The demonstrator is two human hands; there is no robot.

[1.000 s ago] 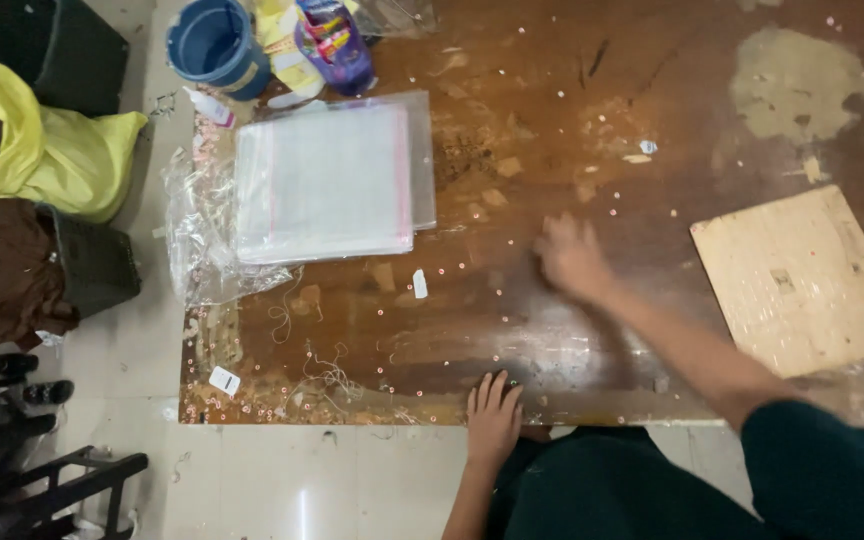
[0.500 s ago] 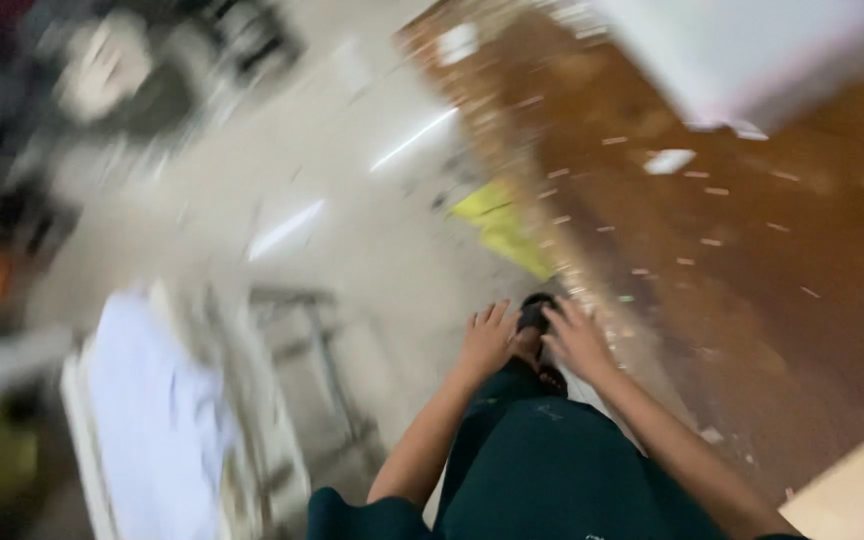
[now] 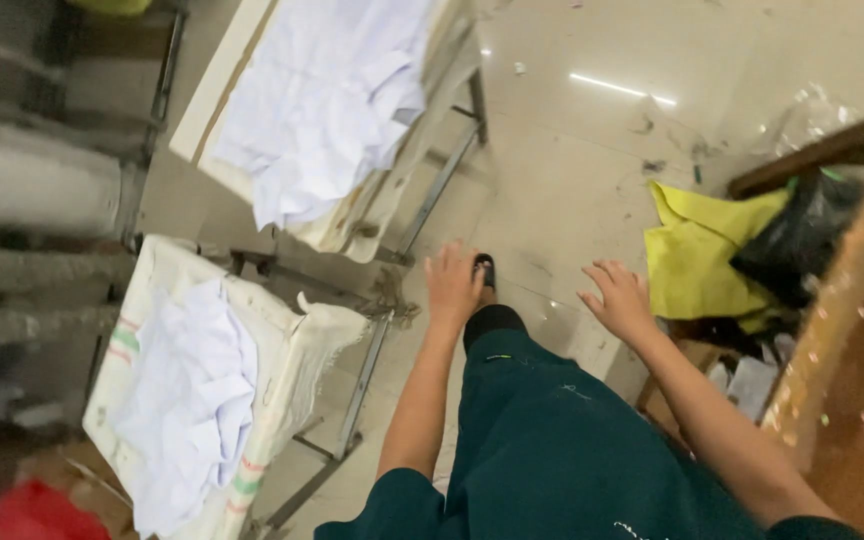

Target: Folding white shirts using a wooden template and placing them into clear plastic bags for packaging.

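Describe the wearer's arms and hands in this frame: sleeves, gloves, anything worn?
Both arms are bare from the upper arm down. Short dark green sleeves show at the bottom edge, matching the dark green garment that covers the legs. The left hand and right hand are ungloved. No rings, watch or bands are visible on either, though the frame is slightly blurred.

White cloth lies on a metal-framed table; a yellow bag sits by a black bag.

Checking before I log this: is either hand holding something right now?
No, the left hand and the right hand are both empty with fingers spread, hanging in the air above the tiled floor.
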